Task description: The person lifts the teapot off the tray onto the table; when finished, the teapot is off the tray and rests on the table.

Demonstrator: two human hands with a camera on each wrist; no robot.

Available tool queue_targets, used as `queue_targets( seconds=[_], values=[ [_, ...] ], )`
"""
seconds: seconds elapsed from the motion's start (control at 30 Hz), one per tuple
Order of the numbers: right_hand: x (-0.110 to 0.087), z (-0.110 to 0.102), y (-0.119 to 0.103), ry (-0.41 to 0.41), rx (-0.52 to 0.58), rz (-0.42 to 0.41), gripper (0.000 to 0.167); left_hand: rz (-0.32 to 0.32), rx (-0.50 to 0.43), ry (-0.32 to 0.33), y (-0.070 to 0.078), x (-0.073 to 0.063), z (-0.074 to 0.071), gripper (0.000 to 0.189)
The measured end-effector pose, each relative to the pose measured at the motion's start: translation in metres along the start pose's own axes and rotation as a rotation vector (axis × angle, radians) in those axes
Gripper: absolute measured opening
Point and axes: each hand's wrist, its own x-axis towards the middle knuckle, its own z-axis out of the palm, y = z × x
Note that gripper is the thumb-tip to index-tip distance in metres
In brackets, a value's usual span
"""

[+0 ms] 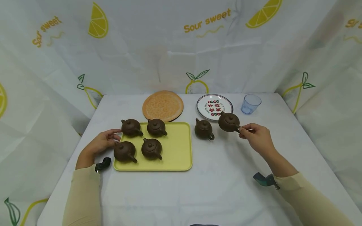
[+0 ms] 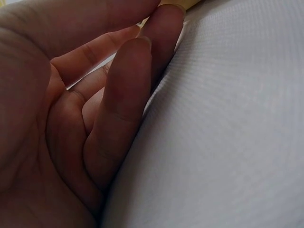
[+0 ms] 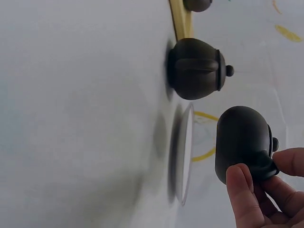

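My right hand (image 1: 258, 138) pinches the handle of a dark brown lidded teapot (image 1: 228, 121), raised off the table and overlapping the plate's near rim in the head view. In the right wrist view, thumb and fingers close round the handle of this teapot (image 3: 242, 140). Another brown teapot (image 1: 203, 129) stands between it and the yellow tray (image 1: 178, 146). On the tray's left part sit several matching teapots (image 1: 151, 148), handles toward the lower right. My left hand (image 1: 101, 143) rests on the table at the tray's left edge, fingers loosely bent, fingertips right at the rim.
Behind the tray lies a round tan board (image 1: 163, 106). A white plate (image 1: 202, 105) with red lettering and a blue clear cup (image 1: 250, 104) stand at the back right. A lemon-printed curtain (image 1: 158, 59) hangs behind the white-covered table (image 1: 175, 197).
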Motion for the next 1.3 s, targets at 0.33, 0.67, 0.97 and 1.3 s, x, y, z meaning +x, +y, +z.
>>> queue_targets(
  seconds=[0.33,0.67,0.97,1.3],
  values=[
    [0.008,0.014,0.024,-0.037,-0.014,0.064,0.029,-0.008,-0.010,0.000,0.004,-0.002,0.000,0.058],
    [0.011,0.017,0.033,-0.043,-0.060,0.067,0.031,-0.014,-0.001,0.010,0.000,0.001,0.000,0.058],
    [0.011,0.018,0.039,-0.046,-0.115,0.062,0.032,-0.015,0.018,-0.011,0.003,0.002,-0.002,0.059],
    [0.010,-0.007,0.021,-0.152,-0.294,-0.018,0.039,-0.010,0.037,-0.011,0.006,-0.002,0.000,0.060]
  ],
)
